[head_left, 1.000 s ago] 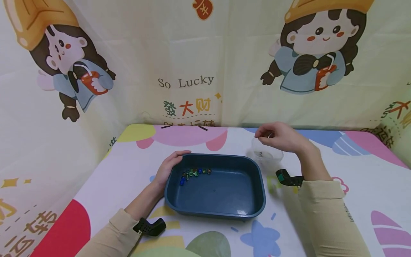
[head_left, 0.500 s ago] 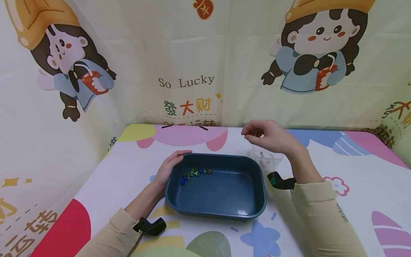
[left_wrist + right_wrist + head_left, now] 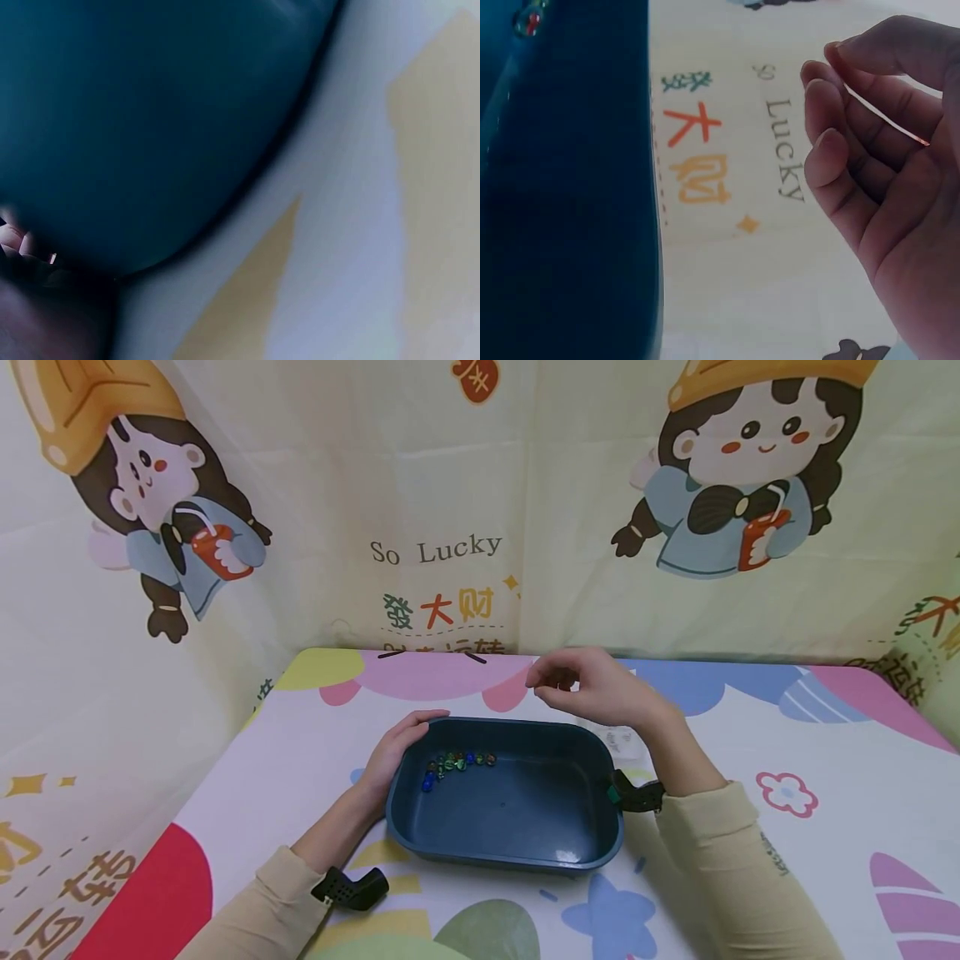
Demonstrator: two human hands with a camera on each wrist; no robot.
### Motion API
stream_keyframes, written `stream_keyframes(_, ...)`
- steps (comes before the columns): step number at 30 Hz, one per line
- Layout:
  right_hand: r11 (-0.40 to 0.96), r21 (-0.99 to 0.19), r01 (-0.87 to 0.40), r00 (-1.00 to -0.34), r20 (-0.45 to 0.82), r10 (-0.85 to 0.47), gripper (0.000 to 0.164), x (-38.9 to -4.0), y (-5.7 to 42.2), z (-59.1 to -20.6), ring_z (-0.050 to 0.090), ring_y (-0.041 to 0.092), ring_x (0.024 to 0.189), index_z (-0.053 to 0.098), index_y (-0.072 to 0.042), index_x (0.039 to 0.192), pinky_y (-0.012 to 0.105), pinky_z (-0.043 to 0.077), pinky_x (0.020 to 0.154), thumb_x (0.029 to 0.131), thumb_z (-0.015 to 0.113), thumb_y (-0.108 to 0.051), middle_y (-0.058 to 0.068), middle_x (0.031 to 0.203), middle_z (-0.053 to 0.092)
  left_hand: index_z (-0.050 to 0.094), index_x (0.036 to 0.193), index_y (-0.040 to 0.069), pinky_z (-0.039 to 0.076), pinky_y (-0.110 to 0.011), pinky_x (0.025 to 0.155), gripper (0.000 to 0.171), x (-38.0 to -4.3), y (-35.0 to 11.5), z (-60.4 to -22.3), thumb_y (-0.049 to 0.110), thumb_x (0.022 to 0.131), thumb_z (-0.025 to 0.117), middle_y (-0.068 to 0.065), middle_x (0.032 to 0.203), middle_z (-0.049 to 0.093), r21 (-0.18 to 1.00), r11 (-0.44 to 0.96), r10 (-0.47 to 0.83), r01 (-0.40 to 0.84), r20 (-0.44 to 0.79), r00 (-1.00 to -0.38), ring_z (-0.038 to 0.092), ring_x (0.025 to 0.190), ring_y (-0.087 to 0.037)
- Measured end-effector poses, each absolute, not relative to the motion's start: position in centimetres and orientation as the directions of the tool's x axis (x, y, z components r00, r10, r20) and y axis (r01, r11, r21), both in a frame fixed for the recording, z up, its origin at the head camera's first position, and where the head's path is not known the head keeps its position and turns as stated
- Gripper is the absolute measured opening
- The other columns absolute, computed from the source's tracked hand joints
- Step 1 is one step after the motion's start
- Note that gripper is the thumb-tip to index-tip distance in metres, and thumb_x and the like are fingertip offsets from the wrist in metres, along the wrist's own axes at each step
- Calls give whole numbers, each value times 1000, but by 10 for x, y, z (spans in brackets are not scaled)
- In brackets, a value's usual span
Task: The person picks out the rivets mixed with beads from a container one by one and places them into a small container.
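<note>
Since a second ago your right hand has travelled left from the clear cup by the bin's right corner to hover over the far rim of the blue bin; your left hand has not shifted. From the head view, that right grip is loosely curled and appears to hold nothing. Your left hand curls over the bin's left rim, steadying it. The marbles lie in a row at the far left of the bin floor. Judging by this, you are between picks: next calls for reaching down to pinch one marble. On the backdrop you can read "So Lucky".

Left wrist: only bin wall and counter, blurred.

Right wrist: curled empty fingers, "Lucky" behind, one marble top left.
</note>
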State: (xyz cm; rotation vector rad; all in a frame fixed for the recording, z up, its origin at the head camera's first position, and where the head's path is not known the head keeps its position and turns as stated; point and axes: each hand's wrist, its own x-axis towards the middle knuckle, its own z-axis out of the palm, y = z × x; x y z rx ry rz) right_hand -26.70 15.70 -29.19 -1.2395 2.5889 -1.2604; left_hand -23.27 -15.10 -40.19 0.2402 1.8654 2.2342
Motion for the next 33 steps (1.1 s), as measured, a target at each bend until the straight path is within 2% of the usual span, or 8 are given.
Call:
stream_keyframes(11, 298, -681, -668, -642, 326, -694, 12, -265, 140, -293, 60, 18, 77, 71, -8, 102, 33, 52, 69, 94, 68, -2, -5, 91, 68, 47, 143, 0, 47, -35, 101, 41, -232, -150, -401, 21, 109, 36, -10, 131, 58, 979, -192, 286, -62, -4, -958, 54, 123, -27)
stream_keyframes(22, 247, -657, -712, -570, 336, -749, 9, -266, 120, -305, 59, 15, 75, 72, -5, 100, 32, 53, 70, 93, 67, -3, 3, 92, 69, 47, 144, 1, 47, -36, 102, 42, -232, -148, -401, 23, 109, 35, -12, 132, 58, 986, -156, 288, -55, -8, -958, 54, 123, -28)
stream_keyframes(28, 205, -680, -704, -540, 326, -776, 8, -267, 113, -309, 58, 15, 74, 71, 0, 100, 31, 53, 70, 92, 68, -1, -1, 90, 67, 47, 144, 1, 47, -36, 102, 42, -232, -148, -401, 24, 109, 36, -12, 131, 59, 985, -159, 289, -59, -11, -957, 55, 121, -27)
stream_keyframes(33, 167, -720, -673, -532, 315, -786, 8, -270, 110, -316, 59, 18, 76, 70, 1, 101, 32, 54, 72, 93, 68, -1, 4, 92, 68, 47, 143, 2, 48, -36, 101, 42, -232, -148, -401, 23, 110, 35, -12, 131, 59, 984, -166, 289, -66, -15, -957, 56, 121, -26)
